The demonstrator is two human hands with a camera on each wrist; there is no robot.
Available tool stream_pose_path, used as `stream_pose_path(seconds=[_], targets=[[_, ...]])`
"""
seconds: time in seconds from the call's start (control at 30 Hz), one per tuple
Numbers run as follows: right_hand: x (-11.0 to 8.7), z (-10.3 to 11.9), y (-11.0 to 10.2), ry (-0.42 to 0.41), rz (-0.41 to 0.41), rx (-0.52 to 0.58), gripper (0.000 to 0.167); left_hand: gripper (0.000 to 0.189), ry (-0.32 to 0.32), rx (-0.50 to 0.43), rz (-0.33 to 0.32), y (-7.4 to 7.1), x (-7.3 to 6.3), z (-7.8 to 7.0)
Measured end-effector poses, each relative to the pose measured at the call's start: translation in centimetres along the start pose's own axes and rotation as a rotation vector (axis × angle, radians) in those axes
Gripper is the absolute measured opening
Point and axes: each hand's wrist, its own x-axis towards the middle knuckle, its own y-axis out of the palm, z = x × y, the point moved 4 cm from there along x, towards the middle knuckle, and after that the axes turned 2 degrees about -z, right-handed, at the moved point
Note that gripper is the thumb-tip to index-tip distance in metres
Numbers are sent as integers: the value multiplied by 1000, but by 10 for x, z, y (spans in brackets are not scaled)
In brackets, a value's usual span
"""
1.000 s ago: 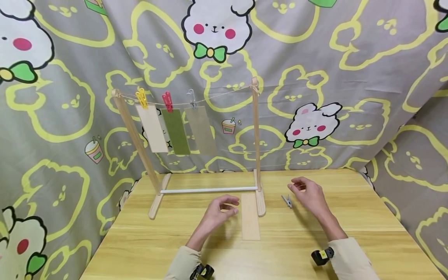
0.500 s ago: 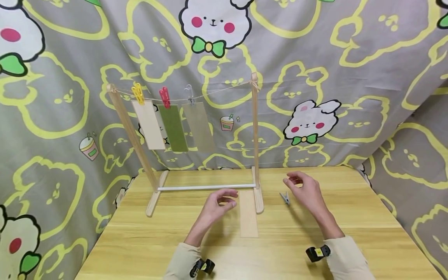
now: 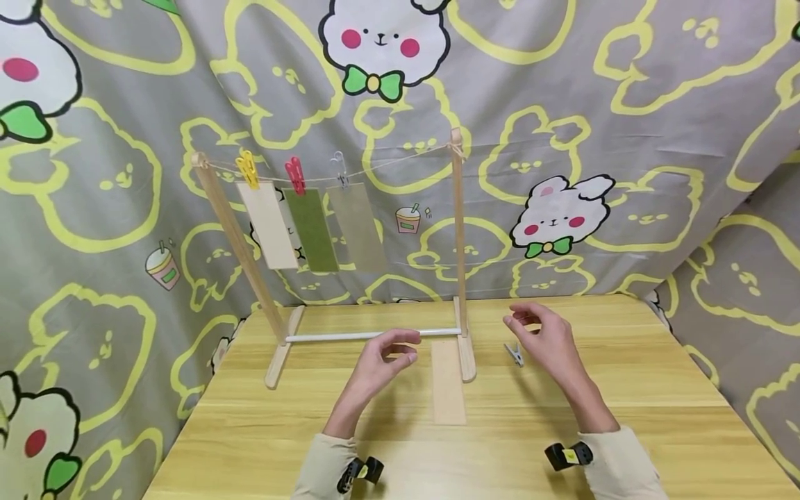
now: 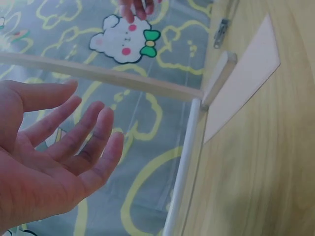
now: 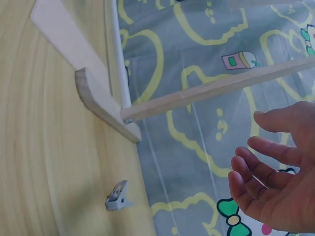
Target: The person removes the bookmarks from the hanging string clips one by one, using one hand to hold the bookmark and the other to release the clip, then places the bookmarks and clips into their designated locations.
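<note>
My left hand (image 3: 384,362) hovers over the table with relaxed, bent fingers and nothing in them, just left of a flat pale beige card (image 3: 448,396). On the other side, my right hand (image 3: 544,337) hangs in the air, loosely curved and holding nothing. Below its fingertips lies a small grey clothespin (image 3: 515,355). Three cards hang from a string: a cream card (image 3: 270,226) under a yellow clothespin (image 3: 248,170), a green card (image 3: 312,230) under a red clothespin (image 3: 296,175), and a grey-beige card (image 3: 359,228) under a clear clothespin (image 3: 339,169).
A wooden rack with a left post (image 3: 237,250) and a right post (image 3: 459,236) carries the string. A white rod (image 3: 337,337) joins its feet low down. The wooden table (image 3: 250,444) meets a patterned curtain (image 3: 562,83) behind.
The head view has shifted slightly. My left hand has drawn a little away from the beige card, to the left. Right hand, clothespins and cards look much the same.
</note>
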Motion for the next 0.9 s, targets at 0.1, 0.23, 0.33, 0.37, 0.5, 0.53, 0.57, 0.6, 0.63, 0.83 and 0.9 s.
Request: stream_pose_path(seconds=[0.1,0.23,0.33,0.37,0.5,0.53,0.57,0.6,0.63,0.83,0.9], targets=[[0,5,-2,-14,-14,11,29,33,15,-9,-15,-2,2,-3],[0,12,-2,-20,-11,16,29,35,27,-5,-54,-6,0,-5],[-1,15,-3,-18,-13,17,30,36,55,-16,-84,-8,1,-7],[-1,17,-3,-19,-13,18,30,35,62,-24,-95,-9,1,-7],[-2,22,-3,-36,-9,33,30,34,69,-59,-134,-11,2,-9],[-2,24,-3,-42,-7,38,30,34,65,-70,-140,-12,2,-10],[-2,25,-2,-48,-4,41,30,34,64,-76,-146,-13,2,-10],[-2,26,-2,-53,-1,45,29,34,64,-81,-151,-14,1,-10],[-2,28,-1,-60,2,47,29,33,66,-88,-153,-15,1,-10],[1,34,4,-95,8,77,27,34,110,-112,-146,-19,1,-13],[2,37,6,-106,16,97,26,34,124,-115,-145,-20,1,-14]])
